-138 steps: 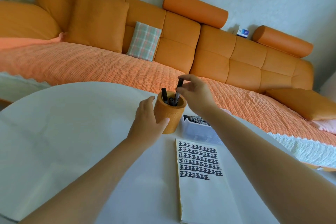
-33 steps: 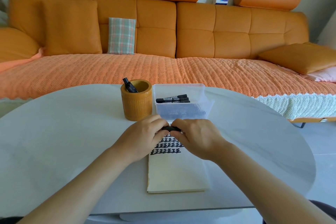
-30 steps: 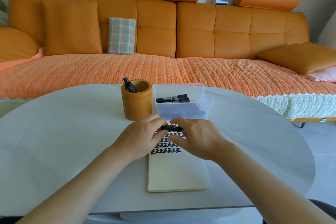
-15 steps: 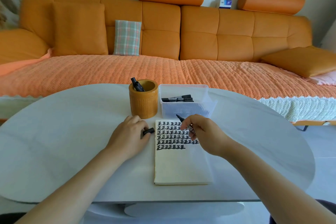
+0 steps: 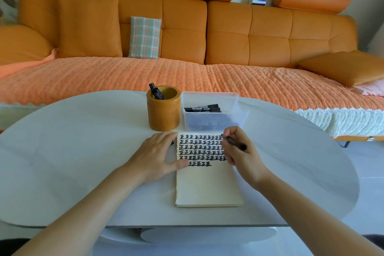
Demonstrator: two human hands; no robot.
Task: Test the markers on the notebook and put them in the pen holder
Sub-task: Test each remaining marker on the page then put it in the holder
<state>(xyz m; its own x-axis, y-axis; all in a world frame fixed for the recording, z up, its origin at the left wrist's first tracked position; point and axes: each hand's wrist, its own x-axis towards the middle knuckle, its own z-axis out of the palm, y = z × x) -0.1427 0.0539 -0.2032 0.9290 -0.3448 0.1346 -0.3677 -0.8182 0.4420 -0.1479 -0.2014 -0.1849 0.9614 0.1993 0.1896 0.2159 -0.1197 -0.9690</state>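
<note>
Right grip [image 5: 241,151] pinches one black marker [image 5: 235,143] over the notebook [image 5: 207,185]'s far right corner, its long axis slanted with the tip pointing far-left, while left grip [image 5: 153,156] lies flat on the notebook's left edge, before one pen holder [image 5: 163,112] and one clear box [image 5: 212,120], each holding at least two markers, on the tabletop [image 5: 83,151].

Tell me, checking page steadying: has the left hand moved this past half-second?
Yes: the left hand shifted right; its thumb now rests on the notebook.

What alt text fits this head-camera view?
A person's right hand holds a black marker at a notebook page of inked characters, left hand steadying the page. Behind stand a wooden pen holder and a clear box of markers.
</note>
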